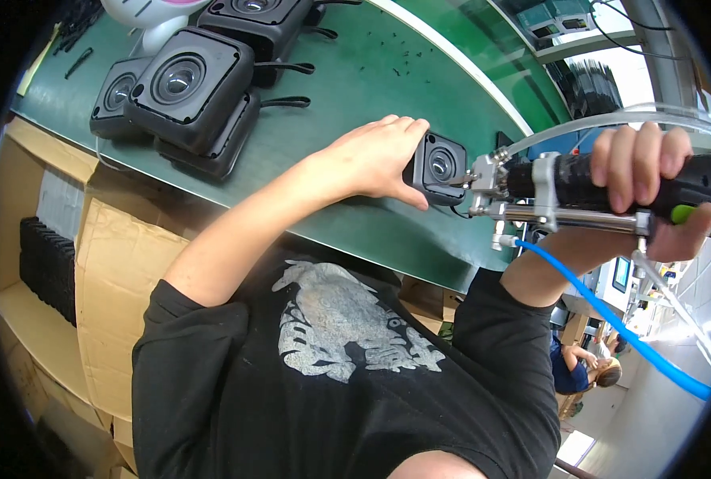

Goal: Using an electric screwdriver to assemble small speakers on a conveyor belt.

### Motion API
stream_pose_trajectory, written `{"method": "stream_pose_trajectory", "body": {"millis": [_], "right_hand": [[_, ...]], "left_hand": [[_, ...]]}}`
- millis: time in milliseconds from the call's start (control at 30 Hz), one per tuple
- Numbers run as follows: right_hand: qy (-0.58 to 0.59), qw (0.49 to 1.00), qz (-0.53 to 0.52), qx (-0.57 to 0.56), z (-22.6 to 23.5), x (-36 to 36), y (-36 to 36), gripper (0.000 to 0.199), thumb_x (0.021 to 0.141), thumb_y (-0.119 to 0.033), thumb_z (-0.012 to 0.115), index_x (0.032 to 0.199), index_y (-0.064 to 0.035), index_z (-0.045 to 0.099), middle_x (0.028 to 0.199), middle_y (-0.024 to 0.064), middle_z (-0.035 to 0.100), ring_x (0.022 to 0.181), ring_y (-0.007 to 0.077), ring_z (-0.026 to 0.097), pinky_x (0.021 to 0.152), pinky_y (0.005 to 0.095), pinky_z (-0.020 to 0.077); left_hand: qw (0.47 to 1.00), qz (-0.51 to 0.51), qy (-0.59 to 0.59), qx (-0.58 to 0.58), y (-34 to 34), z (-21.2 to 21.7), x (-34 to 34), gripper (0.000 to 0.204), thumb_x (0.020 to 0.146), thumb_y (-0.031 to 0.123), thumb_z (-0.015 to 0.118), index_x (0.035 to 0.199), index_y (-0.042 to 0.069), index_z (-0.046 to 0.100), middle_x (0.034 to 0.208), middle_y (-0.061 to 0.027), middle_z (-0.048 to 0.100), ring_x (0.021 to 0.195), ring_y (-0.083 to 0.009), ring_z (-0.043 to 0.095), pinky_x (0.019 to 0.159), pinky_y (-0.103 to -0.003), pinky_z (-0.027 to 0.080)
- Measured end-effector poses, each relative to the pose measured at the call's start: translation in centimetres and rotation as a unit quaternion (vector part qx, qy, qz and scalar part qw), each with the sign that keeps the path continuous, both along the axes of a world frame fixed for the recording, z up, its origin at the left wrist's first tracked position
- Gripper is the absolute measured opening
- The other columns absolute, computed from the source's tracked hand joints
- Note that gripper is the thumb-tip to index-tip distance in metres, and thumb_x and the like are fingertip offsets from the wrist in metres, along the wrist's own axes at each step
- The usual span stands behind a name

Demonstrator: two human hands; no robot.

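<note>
My left hand (375,160) grips the side of a small black square speaker (441,165), thumb at its near edge and fingers on the far side. The round driver cone of the speaker is visible. My right hand (644,172) is wrapped around a black powered screwdriver (563,177) with a metal feed head and a side cylinder. Its metal nose reaches the face of the speaker near the lower edge; whether it touches a screw is too small to tell. A clear hose (603,120) and a blue hose (595,299) run from the tool.
Several black speakers with strap loops (184,84) are stacked at the left of the green table (339,88). Small dark screws (399,56) lie scattered toward the back. Cardboard boxes (124,295) stand below the table on the left. Another person (583,367) is in the background at right.
</note>
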State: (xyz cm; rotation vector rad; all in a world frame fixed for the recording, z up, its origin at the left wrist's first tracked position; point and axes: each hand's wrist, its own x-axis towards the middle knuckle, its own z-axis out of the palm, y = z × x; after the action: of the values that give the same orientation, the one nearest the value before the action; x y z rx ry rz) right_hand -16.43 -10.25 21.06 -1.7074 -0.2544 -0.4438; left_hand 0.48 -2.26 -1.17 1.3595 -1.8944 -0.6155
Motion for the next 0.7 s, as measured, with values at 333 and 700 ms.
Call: {"method": "stream_pose_trajectory", "body": {"millis": [333, 700], "right_hand": [[-0.136, 0.984, -0.087, 0.077, -4.3, 1.1, 1.2, 0.045, 0.096, -0.047, 0.053, 0.102, -0.0022, 0.049, 0.075, 0.0059, 0.053, 0.057, 0.0146, 0.05, 0.058, 0.0325, 0.0414], [-0.23, 0.896, -0.357, 0.128, 5.9, -3.1, -1.5, 0.046, 0.097, -0.043, 0.059, 0.115, -0.0013, 0.051, 0.059, 0.0035, 0.056, 0.041, 0.0139, 0.052, 0.042, 0.0262, 0.0496]], "left_hand": [[1.0, -0.005, -0.006, 0.001, 0.6, -0.3, -0.1, 0.105, 0.062, 0.039, 0.089, 0.138, -0.009, 0.033, 0.131, -0.0305, 0.047, 0.124, -0.0432, 0.047, 0.105, -0.044, 0.042], [0.979, 0.111, -0.114, -0.124, -2.7, 8.1, -0.2, 0.094, 0.055, 0.012, 0.079, 0.139, 0.003, 0.036, 0.13, -0.0232, 0.043, 0.122, -0.0424, 0.045, 0.101, -0.046, 0.047]]}}
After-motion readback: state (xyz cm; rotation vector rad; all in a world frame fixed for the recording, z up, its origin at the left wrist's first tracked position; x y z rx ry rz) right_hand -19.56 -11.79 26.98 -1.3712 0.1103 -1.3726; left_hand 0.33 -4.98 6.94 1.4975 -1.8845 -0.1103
